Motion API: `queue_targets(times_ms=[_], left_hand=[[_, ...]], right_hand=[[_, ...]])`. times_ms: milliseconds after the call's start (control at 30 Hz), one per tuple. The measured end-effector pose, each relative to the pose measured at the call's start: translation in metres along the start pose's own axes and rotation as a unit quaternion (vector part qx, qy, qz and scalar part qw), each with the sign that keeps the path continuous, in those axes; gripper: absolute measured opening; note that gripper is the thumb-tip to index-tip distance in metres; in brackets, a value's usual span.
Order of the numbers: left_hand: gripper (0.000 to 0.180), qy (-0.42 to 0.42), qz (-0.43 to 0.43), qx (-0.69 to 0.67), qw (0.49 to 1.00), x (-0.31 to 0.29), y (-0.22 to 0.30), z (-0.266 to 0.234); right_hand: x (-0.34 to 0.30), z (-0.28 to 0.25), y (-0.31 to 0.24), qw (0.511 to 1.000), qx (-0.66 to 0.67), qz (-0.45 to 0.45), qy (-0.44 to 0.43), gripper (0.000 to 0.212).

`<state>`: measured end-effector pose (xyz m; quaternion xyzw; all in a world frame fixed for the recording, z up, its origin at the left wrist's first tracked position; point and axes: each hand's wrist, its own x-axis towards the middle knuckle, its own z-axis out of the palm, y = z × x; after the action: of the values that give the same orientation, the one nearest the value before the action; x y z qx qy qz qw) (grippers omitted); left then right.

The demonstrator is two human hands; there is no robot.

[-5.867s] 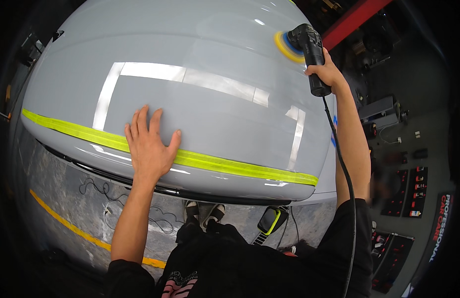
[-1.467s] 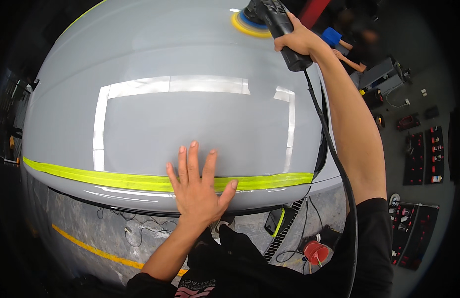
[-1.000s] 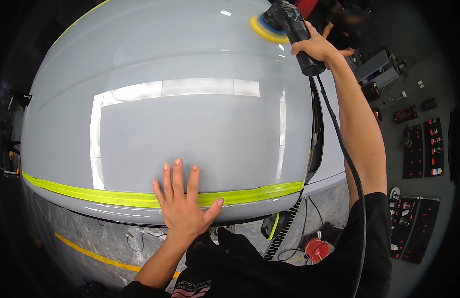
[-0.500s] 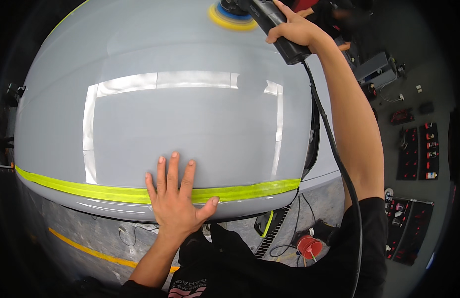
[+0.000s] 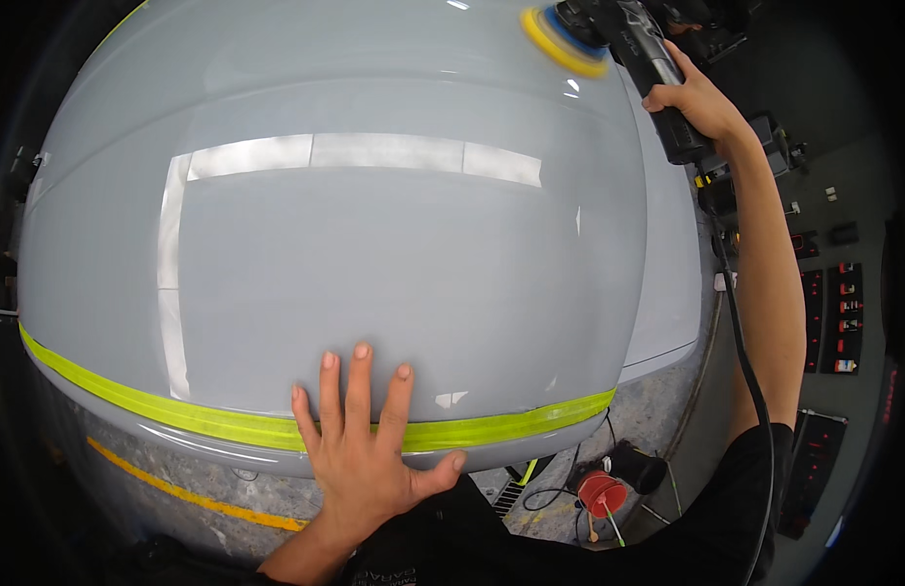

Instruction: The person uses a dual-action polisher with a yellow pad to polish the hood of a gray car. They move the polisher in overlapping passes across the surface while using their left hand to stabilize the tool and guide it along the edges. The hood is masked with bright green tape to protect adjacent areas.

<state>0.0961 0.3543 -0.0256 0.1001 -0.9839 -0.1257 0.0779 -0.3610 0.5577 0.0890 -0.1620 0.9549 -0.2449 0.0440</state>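
My right hand (image 5: 704,105) grips the black body of a corded car polisher (image 5: 658,78), held out at the far right. Its yellow foam pad (image 5: 562,47), on a blue backing, is blurred and sits against the glossy grey car panel (image 5: 404,264). My left hand (image 5: 365,449) lies flat at the panel's near edge with fingers spread. Beneath it runs a strip of yellow-green masking tape (image 5: 228,425), partly covered by the palm and fingers. The black power cord (image 5: 740,342) trails from the polisher down along my right arm.
A red bucket-like container (image 5: 601,493) with sticks in it stands on the floor near a dark bag-like object (image 5: 636,467). A yellow line (image 5: 199,496) crosses the floor. Black racks with small items (image 5: 848,313) line the right side. Part of another person (image 5: 711,18) shows at the top right.
My right hand has carried the polisher to the right, toward the panel's right edge. My left hand stays flat on the taped edge, appearing slightly lower and further right as the view shifts.
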Motion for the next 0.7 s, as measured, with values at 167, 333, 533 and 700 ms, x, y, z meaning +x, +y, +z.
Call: queue_targets(times_ms=[167,333,533,700], left_hand=[[0.092,-0.007,0.003,0.017,1.0,0.0,0.0,0.0],[0.091,-0.01,0.001,0.028,1.0,0.0,0.0,0.0],[0.089,-0.017,-0.004,0.036,0.999,0.001,-0.002,-0.001],[0.083,-0.016,-0.005,0.014,1.0,0.0,-0.003,0.0]], right_hand=[[0.003,0.009,0.009,0.997,-0.046,-0.042,0.053,0.12],[0.004,0.016,-0.013,0.996,-0.069,-0.044,0.028,0.117],[-0.029,0.008,-0.091,0.989,-0.137,-0.03,-0.047,0.117],[-0.02,0.01,-0.075,0.988,-0.137,-0.042,-0.053,0.122]])
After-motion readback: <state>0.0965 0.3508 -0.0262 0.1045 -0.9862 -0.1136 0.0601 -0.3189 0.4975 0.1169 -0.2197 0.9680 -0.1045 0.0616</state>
